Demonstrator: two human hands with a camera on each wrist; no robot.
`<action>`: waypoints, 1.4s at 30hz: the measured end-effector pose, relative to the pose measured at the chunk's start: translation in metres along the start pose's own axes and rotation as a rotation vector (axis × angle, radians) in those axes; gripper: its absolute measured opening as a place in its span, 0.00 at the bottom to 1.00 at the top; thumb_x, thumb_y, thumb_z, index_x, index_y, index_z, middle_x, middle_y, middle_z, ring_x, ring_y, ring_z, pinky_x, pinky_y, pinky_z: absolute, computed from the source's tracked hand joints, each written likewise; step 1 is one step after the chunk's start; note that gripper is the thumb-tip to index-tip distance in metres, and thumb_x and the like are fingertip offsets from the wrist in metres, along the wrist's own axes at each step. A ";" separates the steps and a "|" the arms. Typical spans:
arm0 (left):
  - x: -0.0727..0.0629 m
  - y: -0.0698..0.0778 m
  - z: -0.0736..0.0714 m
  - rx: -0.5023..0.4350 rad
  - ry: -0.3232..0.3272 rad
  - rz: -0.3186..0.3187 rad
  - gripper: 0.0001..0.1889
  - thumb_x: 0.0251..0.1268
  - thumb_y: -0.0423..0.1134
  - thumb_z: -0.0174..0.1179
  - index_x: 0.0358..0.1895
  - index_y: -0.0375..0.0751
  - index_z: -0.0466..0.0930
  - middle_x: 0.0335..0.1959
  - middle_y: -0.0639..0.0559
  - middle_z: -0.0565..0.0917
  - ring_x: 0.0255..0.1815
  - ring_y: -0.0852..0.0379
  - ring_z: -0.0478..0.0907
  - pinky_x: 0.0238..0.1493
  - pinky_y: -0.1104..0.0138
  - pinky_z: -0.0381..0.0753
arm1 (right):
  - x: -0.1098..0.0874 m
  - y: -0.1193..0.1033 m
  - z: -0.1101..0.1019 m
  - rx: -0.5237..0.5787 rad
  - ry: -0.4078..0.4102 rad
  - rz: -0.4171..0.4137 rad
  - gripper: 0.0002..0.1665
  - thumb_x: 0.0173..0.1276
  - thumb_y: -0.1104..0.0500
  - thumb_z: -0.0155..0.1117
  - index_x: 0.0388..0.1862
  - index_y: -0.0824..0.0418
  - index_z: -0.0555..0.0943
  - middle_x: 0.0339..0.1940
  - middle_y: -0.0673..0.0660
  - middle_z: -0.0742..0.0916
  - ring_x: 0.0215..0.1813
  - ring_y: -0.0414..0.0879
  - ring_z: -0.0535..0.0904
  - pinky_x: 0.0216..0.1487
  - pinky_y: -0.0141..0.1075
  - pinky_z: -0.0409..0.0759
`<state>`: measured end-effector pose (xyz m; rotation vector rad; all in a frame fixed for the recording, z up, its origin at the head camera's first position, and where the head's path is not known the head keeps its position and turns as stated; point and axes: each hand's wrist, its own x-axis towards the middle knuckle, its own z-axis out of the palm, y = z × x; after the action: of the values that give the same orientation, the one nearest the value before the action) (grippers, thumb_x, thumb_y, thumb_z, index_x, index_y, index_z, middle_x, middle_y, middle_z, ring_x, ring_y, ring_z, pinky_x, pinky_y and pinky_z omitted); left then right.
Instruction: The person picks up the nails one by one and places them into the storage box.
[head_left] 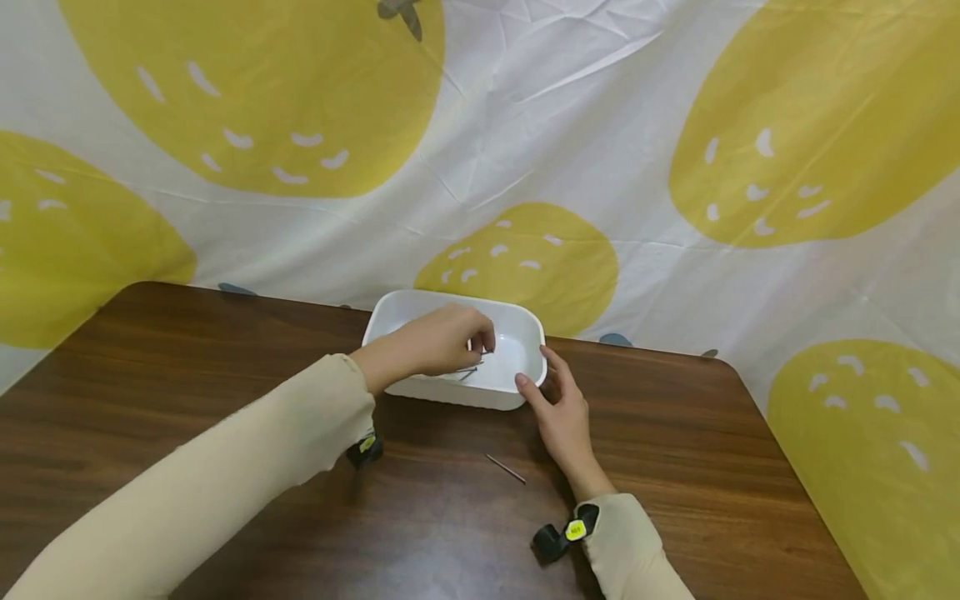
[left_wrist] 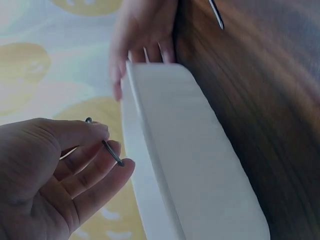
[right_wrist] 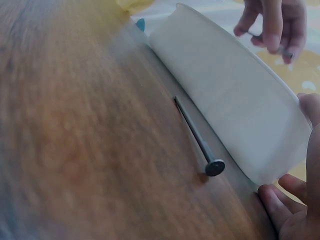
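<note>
A white rectangular container (head_left: 450, 392) stands near the back edge of the wooden table. Over its opening my left hand (head_left: 450, 337) pinches a dark metal nail (left_wrist: 113, 153) between thumb and fingers. A few thin nails (head_left: 468, 372) show inside the container, partly hidden under that hand. My right hand (head_left: 562, 412) grips the container's right end, thumb on the near rim and fingers around the far corner. One more nail (right_wrist: 195, 132), with a flat round head, lies on the table in front of the container.
The brown wooden table (head_left: 300, 517) extends to both sides and toward the front. Behind it hangs a white cloth (head_left: 525, 167) with large yellow fruit prints, close to the container's back. A black wrist device (head_left: 558, 537) is strapped at the right sleeve.
</note>
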<state>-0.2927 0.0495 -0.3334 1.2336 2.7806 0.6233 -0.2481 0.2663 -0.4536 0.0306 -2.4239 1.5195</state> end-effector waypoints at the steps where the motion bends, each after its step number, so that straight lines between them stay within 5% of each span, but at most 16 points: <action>1: 0.002 -0.002 0.000 0.004 0.000 -0.009 0.08 0.62 0.28 0.60 0.42 0.36 0.86 0.36 0.47 0.88 0.40 0.54 0.83 0.47 0.64 0.82 | 0.000 0.000 0.000 0.000 0.001 0.001 0.36 0.69 0.45 0.67 0.75 0.45 0.69 0.62 0.60 0.85 0.59 0.53 0.83 0.61 0.48 0.78; 10: 0.019 -0.026 0.003 0.012 -0.057 -0.127 0.11 0.62 0.26 0.57 0.45 0.33 0.85 0.39 0.44 0.86 0.42 0.52 0.80 0.52 0.60 0.81 | -0.001 -0.004 0.002 0.022 0.001 -0.008 0.37 0.68 0.46 0.69 0.74 0.47 0.69 0.61 0.60 0.85 0.59 0.52 0.84 0.61 0.48 0.78; 25: 0.029 -0.054 0.019 0.014 -0.116 -0.184 0.11 0.58 0.25 0.58 0.41 0.35 0.87 0.40 0.43 0.86 0.43 0.50 0.80 0.53 0.58 0.80 | -0.005 -0.009 0.005 0.018 0.003 -0.012 0.37 0.69 0.47 0.67 0.75 0.48 0.69 0.62 0.60 0.85 0.59 0.53 0.84 0.61 0.47 0.78; 31: 0.027 -0.059 0.027 0.054 -0.174 -0.219 0.11 0.58 0.25 0.57 0.40 0.37 0.87 0.40 0.45 0.86 0.44 0.51 0.80 0.53 0.59 0.81 | -0.005 -0.009 0.006 0.013 0.000 -0.015 0.37 0.69 0.47 0.68 0.75 0.48 0.69 0.62 0.60 0.85 0.58 0.52 0.84 0.60 0.46 0.79; 42: 0.028 -0.057 0.032 0.085 -0.169 -0.243 0.12 0.55 0.25 0.57 0.38 0.40 0.87 0.41 0.46 0.87 0.45 0.50 0.81 0.53 0.58 0.81 | -0.005 -0.012 0.008 0.018 -0.004 -0.010 0.36 0.70 0.47 0.67 0.75 0.47 0.69 0.61 0.60 0.85 0.59 0.52 0.84 0.61 0.47 0.78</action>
<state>-0.3463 0.0461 -0.3805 0.8924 2.7768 0.3686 -0.2425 0.2530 -0.4472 0.0499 -2.4101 1.5383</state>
